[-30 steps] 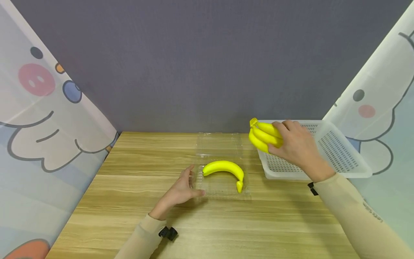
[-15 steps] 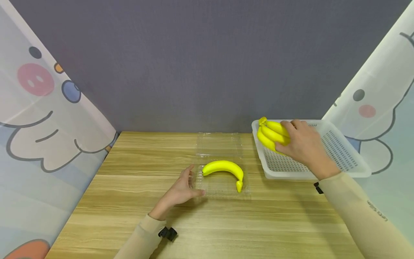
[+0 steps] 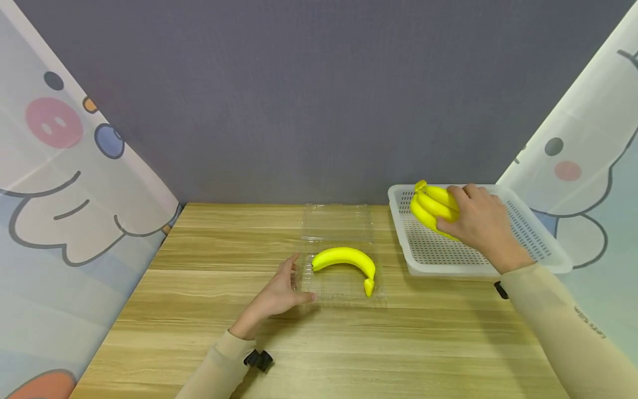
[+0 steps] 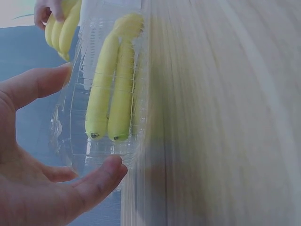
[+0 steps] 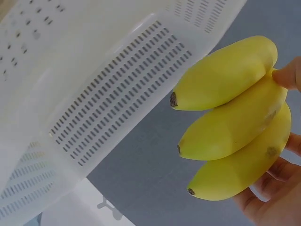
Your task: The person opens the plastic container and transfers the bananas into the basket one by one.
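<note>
The right hand (image 3: 480,221) gripped the bananas (image 3: 432,209) over the basket (image 3: 443,269), stem pointing left, long axis slanting; the left hand (image 3: 275,292) spread wide fingers at the box (image 3: 334,285).

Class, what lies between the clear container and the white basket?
In the head view, a bare strip of wooden table separates the clear container from the white basket.

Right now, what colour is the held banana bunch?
The bunch is yellow with dark tips, clearest in the right wrist view.
</note>
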`<state>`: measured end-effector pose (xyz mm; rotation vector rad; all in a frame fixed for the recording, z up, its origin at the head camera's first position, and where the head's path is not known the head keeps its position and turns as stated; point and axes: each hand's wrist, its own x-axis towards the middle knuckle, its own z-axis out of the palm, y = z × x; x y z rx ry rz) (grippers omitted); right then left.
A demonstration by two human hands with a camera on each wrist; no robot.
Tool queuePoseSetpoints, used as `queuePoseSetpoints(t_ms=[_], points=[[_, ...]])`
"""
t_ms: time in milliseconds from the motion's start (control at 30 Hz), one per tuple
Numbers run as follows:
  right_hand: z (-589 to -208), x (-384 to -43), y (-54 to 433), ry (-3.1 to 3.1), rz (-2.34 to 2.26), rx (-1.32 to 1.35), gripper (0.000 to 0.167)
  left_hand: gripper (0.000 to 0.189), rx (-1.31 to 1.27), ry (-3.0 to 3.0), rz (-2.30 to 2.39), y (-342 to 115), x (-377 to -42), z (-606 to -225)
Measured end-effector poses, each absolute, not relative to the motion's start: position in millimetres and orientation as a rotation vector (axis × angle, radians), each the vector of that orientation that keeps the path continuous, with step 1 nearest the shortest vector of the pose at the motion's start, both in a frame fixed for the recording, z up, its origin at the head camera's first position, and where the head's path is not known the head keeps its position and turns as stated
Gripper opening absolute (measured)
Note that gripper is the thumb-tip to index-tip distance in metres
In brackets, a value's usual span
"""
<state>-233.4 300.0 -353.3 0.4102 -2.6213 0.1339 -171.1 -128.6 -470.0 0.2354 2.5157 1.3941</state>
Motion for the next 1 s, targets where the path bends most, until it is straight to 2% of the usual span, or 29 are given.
queuePoseSetpoints(t_ms=[1000], points=[[-368, -244, 350, -2.853, 0.148, 0.237, 0.061, 0.115, 0.241, 2.502, 1.391, -128, -171, -471]])
